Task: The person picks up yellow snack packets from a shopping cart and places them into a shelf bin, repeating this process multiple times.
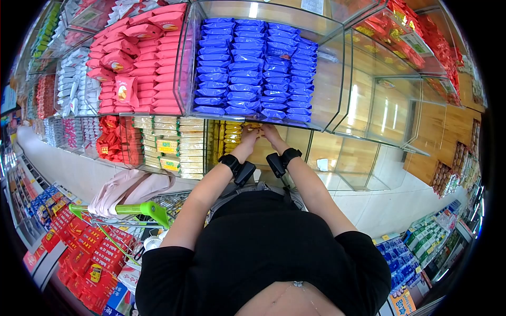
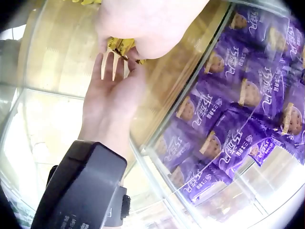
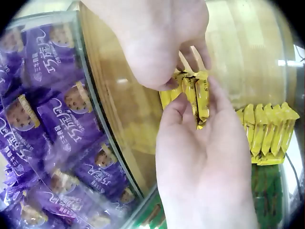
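Observation:
The left hand reaches under the blue packet shelf beside the right hand. Small yellow packets stand side by side between the thumb and fingers of the left hand, which grips them. From the top of the right wrist view comes the right hand, its thumb and fingertips at the upper end of these packets. In the left wrist view the right hand has its palm visible and fingers extended towards the yellow packets; the left hand partly covers them.
Yellow packets stand in a row, with green packets beside them. Clear panels divide off purple-blue packets. Pink packets and pale wrapped packs lie to the left. A cart with a green handle stands nearby.

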Action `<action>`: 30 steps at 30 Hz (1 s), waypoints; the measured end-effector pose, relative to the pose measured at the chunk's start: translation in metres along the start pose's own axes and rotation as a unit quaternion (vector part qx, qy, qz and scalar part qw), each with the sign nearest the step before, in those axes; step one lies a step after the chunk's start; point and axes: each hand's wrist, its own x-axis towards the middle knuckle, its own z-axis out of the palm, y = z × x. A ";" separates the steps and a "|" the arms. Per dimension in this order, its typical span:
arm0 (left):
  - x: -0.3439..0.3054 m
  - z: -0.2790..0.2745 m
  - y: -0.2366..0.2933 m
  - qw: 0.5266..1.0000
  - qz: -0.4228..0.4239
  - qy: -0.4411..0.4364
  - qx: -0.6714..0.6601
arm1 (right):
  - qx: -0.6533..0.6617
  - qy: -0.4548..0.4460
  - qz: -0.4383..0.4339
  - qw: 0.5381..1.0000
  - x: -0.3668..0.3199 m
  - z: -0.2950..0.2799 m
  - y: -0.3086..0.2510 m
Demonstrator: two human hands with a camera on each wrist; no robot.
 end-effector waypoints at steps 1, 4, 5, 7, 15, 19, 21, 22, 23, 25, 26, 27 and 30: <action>-0.002 0.000 0.001 1.000 -0.002 0.002 -0.002 | 0.003 -0.008 -0.001 1.000 0.000 0.000 -0.001; 0.003 -0.004 -0.003 1.000 -0.004 -0.007 0.002 | -0.014 -0.043 0.000 0.999 0.004 -0.001 0.000; 0.007 -0.006 -0.006 1.000 -0.006 -0.018 0.008 | -0.013 -0.043 -0.001 0.999 0.006 0.000 0.002; 0.001 -0.004 -0.001 1.000 -0.011 -0.022 0.013 | 0.004 -0.018 -0.016 1.000 0.006 0.001 0.006; -0.015 -0.007 0.008 0.994 -0.065 -0.043 0.078 | -0.024 -0.002 -0.006 1.000 0.001 -0.004 0.007; -0.018 -0.019 0.008 0.985 -0.099 -0.061 0.128 | -0.066 0.022 0.015 0.997 -0.001 -0.009 0.009; -0.018 -0.027 0.008 0.983 -0.095 -0.068 0.140 | -0.070 0.019 0.015 0.997 -0.001 -0.012 0.012; -0.020 -0.030 0.009 0.981 -0.099 -0.082 0.143 | -0.073 0.015 0.018 0.997 -0.001 -0.014 0.013; -0.023 -0.033 0.010 0.979 -0.102 -0.096 0.146 | -0.074 0.014 0.012 0.997 -0.001 -0.014 0.014; -0.030 -0.037 0.018 0.982 -0.104 -0.091 0.131 | -0.086 0.014 0.018 0.996 0.000 -0.015 0.016; -0.033 -0.037 0.022 0.983 -0.113 -0.087 0.116 | -0.087 0.014 0.012 0.996 0.000 -0.016 0.016; -0.034 -0.038 0.024 0.984 -0.107 -0.088 0.116 | -0.098 0.000 0.010 0.995 -0.004 -0.017 0.012; -0.044 -0.042 0.028 0.991 -0.083 -0.079 0.066 | -0.101 -0.008 -0.004 0.995 -0.022 -0.016 0.003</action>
